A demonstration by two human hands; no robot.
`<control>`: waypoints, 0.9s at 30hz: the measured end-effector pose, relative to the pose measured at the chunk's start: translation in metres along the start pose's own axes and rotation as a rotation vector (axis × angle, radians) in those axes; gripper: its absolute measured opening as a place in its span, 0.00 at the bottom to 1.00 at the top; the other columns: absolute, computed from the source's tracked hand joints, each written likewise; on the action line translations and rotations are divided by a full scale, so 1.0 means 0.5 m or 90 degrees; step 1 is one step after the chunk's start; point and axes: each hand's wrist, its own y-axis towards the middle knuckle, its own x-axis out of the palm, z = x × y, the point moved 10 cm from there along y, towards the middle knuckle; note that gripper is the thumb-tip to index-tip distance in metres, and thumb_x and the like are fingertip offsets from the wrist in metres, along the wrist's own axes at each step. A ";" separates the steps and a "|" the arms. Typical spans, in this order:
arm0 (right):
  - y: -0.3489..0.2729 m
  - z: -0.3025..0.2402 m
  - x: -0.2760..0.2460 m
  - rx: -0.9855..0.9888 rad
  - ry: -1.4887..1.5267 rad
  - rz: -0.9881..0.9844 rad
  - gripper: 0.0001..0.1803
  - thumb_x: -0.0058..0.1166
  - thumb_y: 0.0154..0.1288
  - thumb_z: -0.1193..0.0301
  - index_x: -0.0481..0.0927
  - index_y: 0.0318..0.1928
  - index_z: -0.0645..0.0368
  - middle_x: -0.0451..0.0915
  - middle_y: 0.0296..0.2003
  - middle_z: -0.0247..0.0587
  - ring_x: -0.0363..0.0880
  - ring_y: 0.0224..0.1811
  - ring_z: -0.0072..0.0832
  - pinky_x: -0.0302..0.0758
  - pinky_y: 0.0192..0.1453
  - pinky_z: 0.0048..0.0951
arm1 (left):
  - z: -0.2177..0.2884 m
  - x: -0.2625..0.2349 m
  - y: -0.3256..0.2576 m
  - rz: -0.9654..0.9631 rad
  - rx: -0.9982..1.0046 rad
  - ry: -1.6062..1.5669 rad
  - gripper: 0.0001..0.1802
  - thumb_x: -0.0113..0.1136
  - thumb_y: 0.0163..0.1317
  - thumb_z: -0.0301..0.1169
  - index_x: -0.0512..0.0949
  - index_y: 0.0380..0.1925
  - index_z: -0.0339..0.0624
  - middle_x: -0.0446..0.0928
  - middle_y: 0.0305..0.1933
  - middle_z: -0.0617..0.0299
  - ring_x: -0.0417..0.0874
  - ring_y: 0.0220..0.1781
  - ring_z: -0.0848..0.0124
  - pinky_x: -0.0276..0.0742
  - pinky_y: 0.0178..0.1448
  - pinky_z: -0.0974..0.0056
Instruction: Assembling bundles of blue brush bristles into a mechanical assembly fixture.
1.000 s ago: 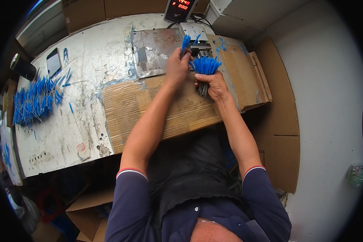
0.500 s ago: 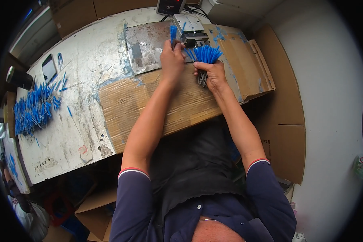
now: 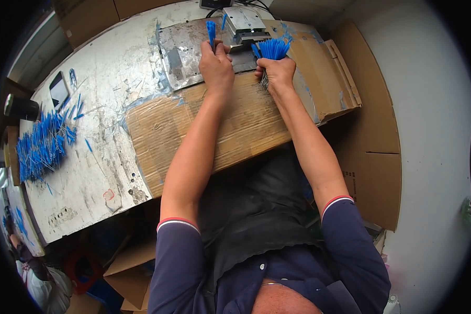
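My left hand [image 3: 217,69] is closed around a few thin blue-tipped wire pieces [image 3: 211,31], their blue ends pointing up and away from me. To its right, my right hand [image 3: 280,73] grips a thick bunch of the same blue-tipped wires [image 3: 275,49]. The blue ends fan out above the fist, and bare grey wire hangs out below it. Just beyond both hands stands a small metal machine [image 3: 244,22], its near side partly hidden. Another blue-tipped piece [image 3: 224,22] stands up at the machine's left edge.
A metal plate [image 3: 179,65] and a flattened cardboard sheet [image 3: 167,125] cover part of the worn white table [image 3: 110,68]. At left lie a heap of blue-tipped wires [image 3: 43,144], a phone [image 3: 59,90] and a dark cylinder [image 3: 21,107]. Cardboard [image 3: 374,115] stands along the right wall.
The whole view has shifted slightly. My right hand has gone a little farther forward with its bunch, and my left hand has drifted left, widening the gap between them. Both keep their holds.
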 end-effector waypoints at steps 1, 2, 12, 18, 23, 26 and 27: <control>-0.001 -0.001 0.002 -0.006 0.001 -0.005 0.06 0.63 0.51 0.86 0.78 0.25 0.68 0.80 0.21 0.44 0.80 0.17 0.30 0.79 0.18 0.28 | 0.001 -0.003 -0.001 0.006 0.000 0.009 0.06 0.51 0.75 0.28 0.74 0.42 0.37 0.82 0.31 0.61 0.80 0.25 0.78 0.76 0.28 0.69; 0.000 -0.001 0.001 -0.007 0.000 -0.006 0.06 0.63 0.51 0.86 0.78 0.25 0.68 0.80 0.21 0.44 0.80 0.17 0.30 0.79 0.18 0.28 | 0.008 -0.004 -0.004 0.008 0.000 0.008 0.06 0.51 0.75 0.28 0.74 0.42 0.37 0.82 0.31 0.61 0.80 0.25 0.78 0.76 0.28 0.69; 0.002 0.012 -0.005 0.018 0.026 0.001 0.07 0.63 0.50 0.86 0.78 0.25 0.67 0.79 0.20 0.43 0.80 0.17 0.30 0.81 0.19 0.30 | 0.040 -0.031 -0.009 0.087 0.072 0.174 0.08 0.52 0.75 0.35 0.75 0.43 0.43 0.88 0.39 0.60 0.87 0.33 0.61 0.78 0.38 0.58; -0.003 0.010 0.002 0.024 0.048 -0.011 0.06 0.63 0.51 0.86 0.79 0.27 0.69 0.81 0.23 0.45 0.81 0.18 0.32 0.82 0.21 0.30 | 0.037 -0.030 -0.006 0.116 0.136 0.260 0.08 0.53 0.74 0.36 0.76 0.42 0.45 0.86 0.36 0.56 0.86 0.33 0.53 0.75 0.36 0.52; -0.004 0.029 0.004 0.109 0.091 -0.034 0.05 0.63 0.53 0.85 0.80 0.31 0.71 0.82 0.25 0.48 0.83 0.21 0.34 0.84 0.24 0.32 | 0.052 -0.020 -0.013 0.118 0.203 0.318 0.07 0.54 0.74 0.36 0.76 0.43 0.46 0.84 0.32 0.53 0.85 0.34 0.49 0.74 0.37 0.47; -0.005 0.031 -0.001 0.118 0.117 -0.046 0.05 0.63 0.54 0.83 0.80 0.32 0.72 0.82 0.25 0.49 0.83 0.22 0.35 0.85 0.25 0.33 | 0.020 0.008 -0.008 0.019 0.118 0.393 0.07 0.54 0.72 0.34 0.76 0.43 0.45 0.84 0.32 0.50 0.85 0.35 0.49 0.74 0.39 0.47; -0.008 0.029 0.000 0.119 0.146 -0.053 0.04 0.63 0.52 0.84 0.80 0.30 0.71 0.82 0.24 0.48 0.83 0.21 0.35 0.84 0.24 0.32 | 0.028 0.018 -0.011 0.001 0.174 0.398 0.06 0.55 0.71 0.33 0.76 0.42 0.44 0.83 0.32 0.50 0.84 0.36 0.49 0.74 0.40 0.47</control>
